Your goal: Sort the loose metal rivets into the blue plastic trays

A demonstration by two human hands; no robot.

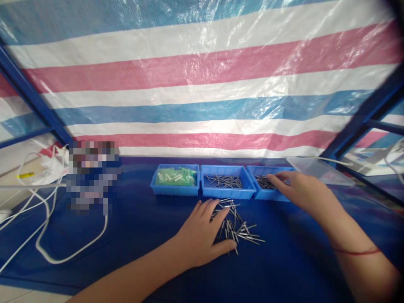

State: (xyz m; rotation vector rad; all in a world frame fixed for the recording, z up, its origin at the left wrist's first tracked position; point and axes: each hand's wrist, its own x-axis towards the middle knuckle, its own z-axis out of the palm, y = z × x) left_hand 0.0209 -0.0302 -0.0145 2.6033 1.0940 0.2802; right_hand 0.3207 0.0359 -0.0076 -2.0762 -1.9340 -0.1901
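Observation:
My left hand point(205, 235) lies palm down with fingers spread, on the left side of a loose pile of thin silvery metal pins point(235, 229) that look like blind rivets. Its palm hides part of the pile. At the right, my right hand point(299, 189) reaches over the right blue bin point(271, 195). Thumb and forefinger stand slightly apart above the dark metal pins point(263, 182) inside; the other fingertips are hidden. Beside it, the middle blue bin point(227, 192) contains similar pins point(224, 182). Green and white small plastic pieces point(176, 176) fill the left blue bin point(176, 191).
The bins stand in a row at the back of a dark blue tabletop point(284, 261). White cables point(47, 248) loop across the left side. A clear plastic lid or sheet point(322, 170) lies behind my right hand. Striped sheeting point(202, 75) hangs at the back.

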